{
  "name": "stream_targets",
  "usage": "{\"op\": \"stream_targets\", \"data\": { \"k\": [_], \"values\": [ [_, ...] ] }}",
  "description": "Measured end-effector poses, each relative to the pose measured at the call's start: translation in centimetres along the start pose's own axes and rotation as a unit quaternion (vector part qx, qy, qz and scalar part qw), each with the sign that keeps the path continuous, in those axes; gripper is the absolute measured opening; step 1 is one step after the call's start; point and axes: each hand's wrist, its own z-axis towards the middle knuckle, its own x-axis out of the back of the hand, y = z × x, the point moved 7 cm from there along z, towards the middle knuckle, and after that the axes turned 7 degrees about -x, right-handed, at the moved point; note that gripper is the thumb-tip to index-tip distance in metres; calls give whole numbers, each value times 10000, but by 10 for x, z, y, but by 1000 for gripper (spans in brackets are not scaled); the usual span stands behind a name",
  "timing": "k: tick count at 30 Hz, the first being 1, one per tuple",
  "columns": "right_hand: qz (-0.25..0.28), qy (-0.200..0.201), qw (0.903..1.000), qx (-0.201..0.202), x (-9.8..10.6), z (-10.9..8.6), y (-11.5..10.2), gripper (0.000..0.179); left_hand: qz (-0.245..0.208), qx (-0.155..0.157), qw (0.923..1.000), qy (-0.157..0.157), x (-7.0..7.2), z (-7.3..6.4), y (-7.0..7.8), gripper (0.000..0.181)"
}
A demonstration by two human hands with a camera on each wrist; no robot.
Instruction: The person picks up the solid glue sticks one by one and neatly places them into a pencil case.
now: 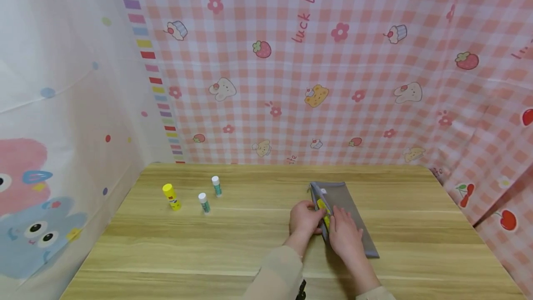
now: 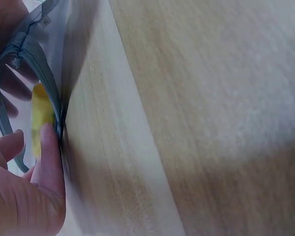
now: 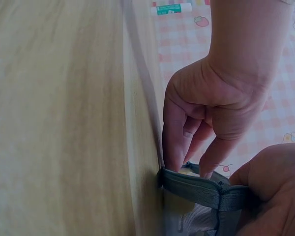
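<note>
A grey mesh zipper pouch (image 1: 354, 212) lies on the table at centre right, its zipped side parted toward the left. Inside the mouth shows a yellow glue stick (image 2: 41, 115), partly hidden by fingers. My left hand (image 1: 305, 219) reaches into the opening from the left, thumb and fingers at the glue stick's near end. Across the pouch's upper side lies my right hand (image 1: 346, 235), holding the rim of the opening up. The right wrist view has the dark zipper edge (image 3: 191, 189) curving round the left fingers.
Left on the table stand another yellow glue stick (image 1: 171, 197) and two small white-capped green tubes, one nearer (image 1: 204, 203) and one farther (image 1: 216, 186). A pink checked cloth (image 1: 283, 73) hangs behind the wooden table (image 1: 166, 253).
</note>
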Motion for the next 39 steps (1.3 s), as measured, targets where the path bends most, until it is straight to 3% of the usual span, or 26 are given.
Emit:
{"op": "stream_targets", "data": {
  "k": [6,20,31,39],
  "values": [
    [-77,139,9998,74,3,-1,0,44,-67,29,9999,77,0,-2,1,31],
    [-50,261,9996,109,10,-1,1,44,-1036,88,9945,-89,-2,-8,6,35],
    [-45,142,9999,71,10,1,1,44,-1902,174,9813,-250,4,-16,10,38],
    [8,98,9999,52,9,1,1,45,-2174,8,9755,-345,12,-18,8,39]
  ]
}}
